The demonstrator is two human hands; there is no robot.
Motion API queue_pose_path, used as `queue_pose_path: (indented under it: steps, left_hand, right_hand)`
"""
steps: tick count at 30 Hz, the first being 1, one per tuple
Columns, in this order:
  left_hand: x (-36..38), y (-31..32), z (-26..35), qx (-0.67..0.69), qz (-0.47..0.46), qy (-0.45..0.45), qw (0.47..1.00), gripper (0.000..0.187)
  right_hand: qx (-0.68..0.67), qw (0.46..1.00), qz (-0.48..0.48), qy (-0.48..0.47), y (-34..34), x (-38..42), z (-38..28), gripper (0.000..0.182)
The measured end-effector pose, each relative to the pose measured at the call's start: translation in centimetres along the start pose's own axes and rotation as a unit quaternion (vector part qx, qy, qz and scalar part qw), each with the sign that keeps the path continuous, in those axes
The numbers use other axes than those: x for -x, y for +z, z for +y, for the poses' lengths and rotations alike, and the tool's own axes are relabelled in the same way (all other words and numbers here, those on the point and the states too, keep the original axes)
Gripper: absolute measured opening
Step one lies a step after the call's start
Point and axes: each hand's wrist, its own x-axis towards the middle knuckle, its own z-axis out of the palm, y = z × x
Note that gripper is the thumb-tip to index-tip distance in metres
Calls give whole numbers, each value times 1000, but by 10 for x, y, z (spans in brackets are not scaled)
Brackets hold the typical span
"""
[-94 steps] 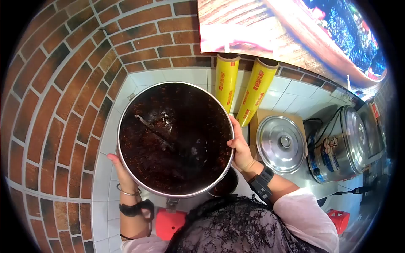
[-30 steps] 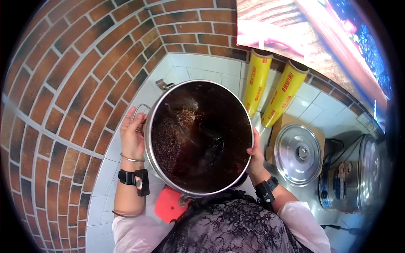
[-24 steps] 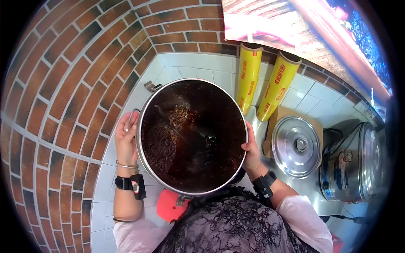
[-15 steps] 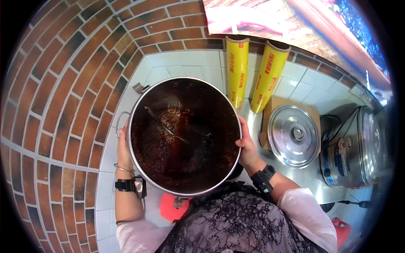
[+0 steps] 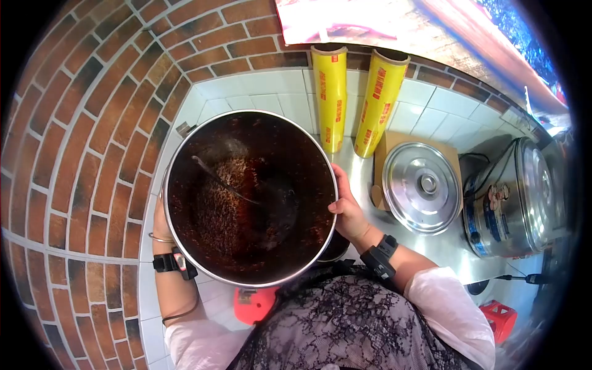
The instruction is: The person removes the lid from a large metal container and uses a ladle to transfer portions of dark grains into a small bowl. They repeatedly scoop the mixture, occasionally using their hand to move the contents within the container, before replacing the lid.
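Note:
A large round metal pot (image 5: 290, 143) is held between my two hands, its mouth facing up at me. Dark reddish-brown, grainy stuff (image 5: 225, 203) coats its inside. A thin, long-handled utensil (image 5: 223, 183) lies in it; its far end is lost in the dark. My left hand (image 5: 160, 223) is at the pot's left side, mostly hidden behind the rim. On the right, my right hand (image 5: 348, 211) grips the pot's side, thumb near the rim and fingers behind it.
Two yellow printed rolls (image 5: 330, 102) stand against the tiled wall. Right of them, a metal lid (image 5: 422, 188) rests on a cardboard box (image 5: 404, 143). A lidded steel container (image 5: 502, 209) stands farther right. Brick wall (image 5: 86, 185) is close on the left. Below the pot is a red object (image 5: 254, 306).
The pot and both hands sit farther left in view, and the background has shifted left too. The pot's left handle and more of my left hand have gone out of sight.

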Motion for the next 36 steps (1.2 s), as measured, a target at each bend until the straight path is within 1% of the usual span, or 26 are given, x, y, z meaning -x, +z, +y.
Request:
queue_pose_path:
  steps: [1, 3, 4, 5, 6, 10, 12, 15, 17, 19, 20, 21, 22, 25, 26, 27, 29, 30, 31, 33, 34, 35, 36]
  left_hand:
    - [0, -6, -3, 0, -3, -2, 1000, 48]
    - [-2, -17, -11, 27, -20, 6, 999, 57]
    - [-3, -22, -16, 29, -22, 4, 999, 57]
    - [-4, -26, -22, 32, -12, 16, 999, 62]
    - [-4, -23, -23, 35, -3, 28, 999, 66]
    - [7, 5, -19, 37, -10, 56, 998, 71]
    - [13, 21, -11, -7, 25, 116, 993, 73]
    - [21, 21, -12, 28, 26, 108, 993, 73]
    - [23, 23, -11, 3, 32, 122, 992, 72]
    - [27, 30, -3, -87, 20, 154, 984, 71]
    - [27, 27, -3, -87, 22, 154, 984, 71]
    - [27, 23, -2, -121, 20, 153, 981, 74]
    - [27, 21, -3, -155, 17, 151, 976, 77]
    - [25, 22, -3, -175, 33, 147, 973, 82]
    - [22, 18, -5, -162, 18, 164, 973, 73]
    - [20, 20, -5, -164, 19, 161, 973, 73]
    - [17, 26, -4, -220, 69, 170, 958, 66]
    - [15, 29, 0, -202, 97, 142, 964, 61]
    - [14, 31, 1, -206, 107, 132, 964, 60]
    - [15, 31, 4, -219, 117, 131, 960, 60]
    - [18, 29, 5, -229, 120, 137, 956, 60]
    - [23, 27, 4, -240, 125, 142, 952, 59]
    - [27, 26, 3, -251, 129, 148, 948, 59]
  right_hand:
    - [0, 1000, 4, -1, 1, 1, 0, 93]
    - [14, 1000, 14, 6, 2, 3, -2, 92]
    - [16, 1000, 16, 6, 2, 4, -2, 92]
    - [10, 1000, 13, 11, 1, 4, -2, 92]
    - [4, 1000, 11, 16, 1, 5, -3, 93]
    - [-10, 999, 20, 28, 5, 11, -10, 94]
    - [44, 998, 12, 37, 2, 14, -7, 95]
    - [35, 999, 7, 36, 1, 17, -1, 95]
    - [40, 999, 7, 34, 0, 18, -1, 96]
    - [44, 998, 4, 35, -3, 18, 4, 96]
    - [45, 998, 14, 41, -8, 20, 12, 93]
    - [46, 998, 25, 47, -10, 21, 15, 90]
    - [46, 997, 24, 49, -11, 22, 17, 90]
    - [45, 997, 40, 53, -12, 26, 21, 91]
    - [52, 996, 39, 55, -12, 25, 18, 91]
    - [61, 996, 36, 56, -12, 22, 15, 91]
    - [67, 996, 25, 54, -11, 18, 11, 92]
    - [75, 996, 14, 49, -13, 15, 9, 92]
    - [72, 996, 18, 51, -16, 13, 9, 92]
    - [171, 984, -47, 29, -24, 8, 10, 96]
    - [203, 976, -64, 36, -25, 5, 9, 94]
    - [200, 978, -59, 34, -24, 2, 7, 94]
    - [224, 970, -95, 10, -17, -3, 0, 88]
